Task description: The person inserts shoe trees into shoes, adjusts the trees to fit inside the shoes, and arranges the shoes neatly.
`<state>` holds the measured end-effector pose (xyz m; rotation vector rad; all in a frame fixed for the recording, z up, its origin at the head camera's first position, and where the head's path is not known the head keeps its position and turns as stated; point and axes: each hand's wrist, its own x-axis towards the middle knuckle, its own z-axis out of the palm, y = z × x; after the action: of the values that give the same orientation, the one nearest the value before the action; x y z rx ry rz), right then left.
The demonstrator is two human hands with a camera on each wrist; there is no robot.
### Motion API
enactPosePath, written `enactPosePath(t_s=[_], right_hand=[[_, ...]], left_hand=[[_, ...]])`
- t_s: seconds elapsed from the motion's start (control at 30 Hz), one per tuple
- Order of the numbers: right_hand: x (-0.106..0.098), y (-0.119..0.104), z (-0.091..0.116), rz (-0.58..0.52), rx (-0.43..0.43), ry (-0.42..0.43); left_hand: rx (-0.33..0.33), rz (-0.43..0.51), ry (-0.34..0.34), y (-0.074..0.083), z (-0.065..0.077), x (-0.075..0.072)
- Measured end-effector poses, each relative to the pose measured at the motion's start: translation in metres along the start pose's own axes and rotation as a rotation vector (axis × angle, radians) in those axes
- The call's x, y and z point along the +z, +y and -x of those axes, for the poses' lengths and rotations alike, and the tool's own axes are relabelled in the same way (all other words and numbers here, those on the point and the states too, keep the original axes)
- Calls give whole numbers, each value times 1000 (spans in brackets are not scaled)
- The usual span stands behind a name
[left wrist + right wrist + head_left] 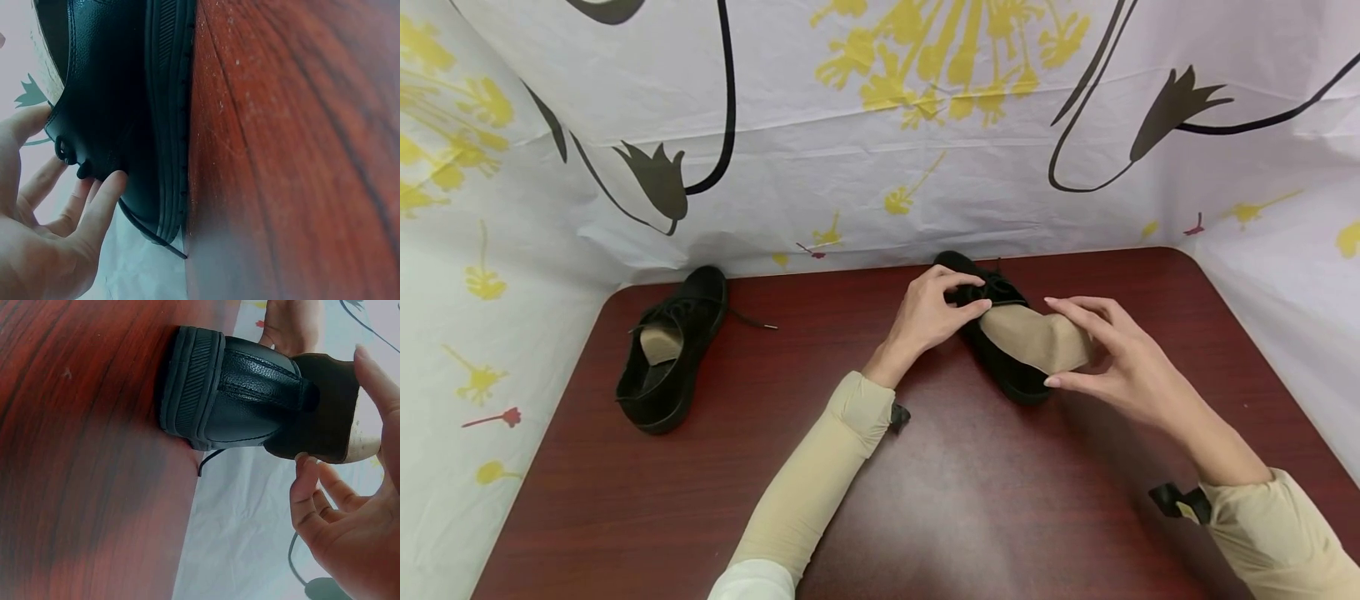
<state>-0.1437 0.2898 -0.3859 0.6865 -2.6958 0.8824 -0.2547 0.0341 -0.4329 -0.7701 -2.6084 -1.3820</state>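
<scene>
A black lace-up shoe (999,354) lies at the back of the table, right of centre, its toe toward the curtain. From its opening sticks out a beige shoe insert (1022,333), its front part hidden inside the shoe. My right hand (1123,362) grips the insert's rear end between thumb and fingers; the right wrist view shows the insert's dark underside (334,412) above the heel. My left hand (928,308) holds the shoe's upper near the laces, its fingers (106,200) bent against the leather in the left wrist view.
A second black shoe (688,367) stands at the table's left, with a beige insert (662,343) inside and one lace trailing right. A white patterned curtain (850,183) surrounds the dark red table (940,500) at the back and sides.
</scene>
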Motion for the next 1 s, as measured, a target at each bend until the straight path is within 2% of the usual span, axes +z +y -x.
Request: enactPosePath(t_s=[0.3, 0.57, 1.0], right_hand=[[2, 2, -2, -11, 3, -7], [2, 4, -4, -99, -14, -62], [7, 7, -10, -91, -30, -48]], left_hand=[[4, 9, 2, -1, -1, 0], [-3, 12, -8, -1, -1, 0], [-16, 8, -11, 0, -1, 0]])
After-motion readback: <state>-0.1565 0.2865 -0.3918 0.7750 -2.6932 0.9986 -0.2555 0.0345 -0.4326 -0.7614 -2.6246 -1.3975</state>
